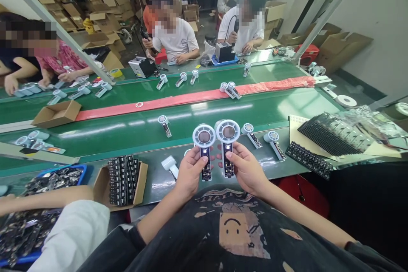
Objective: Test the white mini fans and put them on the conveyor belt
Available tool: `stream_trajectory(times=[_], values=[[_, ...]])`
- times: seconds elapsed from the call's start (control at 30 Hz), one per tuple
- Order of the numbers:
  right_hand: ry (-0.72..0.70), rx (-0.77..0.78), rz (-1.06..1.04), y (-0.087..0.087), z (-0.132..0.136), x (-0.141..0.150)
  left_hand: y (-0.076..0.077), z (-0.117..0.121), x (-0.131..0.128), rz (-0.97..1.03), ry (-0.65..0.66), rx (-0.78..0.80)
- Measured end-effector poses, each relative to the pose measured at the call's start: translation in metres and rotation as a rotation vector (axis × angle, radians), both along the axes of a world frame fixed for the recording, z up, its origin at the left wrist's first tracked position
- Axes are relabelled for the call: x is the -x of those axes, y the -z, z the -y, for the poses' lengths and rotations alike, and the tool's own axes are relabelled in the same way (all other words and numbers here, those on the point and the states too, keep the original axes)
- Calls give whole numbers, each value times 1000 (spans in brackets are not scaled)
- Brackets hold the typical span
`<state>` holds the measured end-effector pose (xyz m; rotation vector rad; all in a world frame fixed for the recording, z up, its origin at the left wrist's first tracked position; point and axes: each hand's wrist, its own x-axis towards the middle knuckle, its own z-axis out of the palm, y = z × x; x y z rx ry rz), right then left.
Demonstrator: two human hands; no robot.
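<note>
In my left hand [191,170] is a light-blue handheld fan [204,137], its round head up and its handle open on a black circuit board. A second handheld fan [228,131] of the same kind is gripped by my right hand [250,170]. Both thumbs press on the circuit boards, and the two fan heads are side by side, almost touching. Just left of my left hand, another fan [168,163] lies on the bench. To the right of my right hand lie two more fans, one nearer [251,136] and one farther [274,144].
Beyond the bench runs a green conveyor [127,129] with a red strip [185,100] and scattered fans. A cardboard box [143,182] of circuit boards stands left, beside a co-worker's sleeve [76,229]. Stacked board panels [331,136] lie right. Several co-workers sit across the line.
</note>
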<state>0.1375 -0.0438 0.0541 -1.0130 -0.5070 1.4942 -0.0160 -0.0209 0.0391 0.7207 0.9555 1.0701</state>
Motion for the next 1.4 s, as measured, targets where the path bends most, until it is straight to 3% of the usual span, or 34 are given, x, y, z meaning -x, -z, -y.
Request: stream_trajectory(times=[0.53,0.9,1.4], values=[[-28,-2,-25,9,-3,-24,-2,0,-21,-32,-38,21],[-85,2,-90,12,-14,-61,-12,5,-60,-86,-146,81],[-241,-36,-157,16,-37,-108,-14,13,-109,-183,-277,69]])
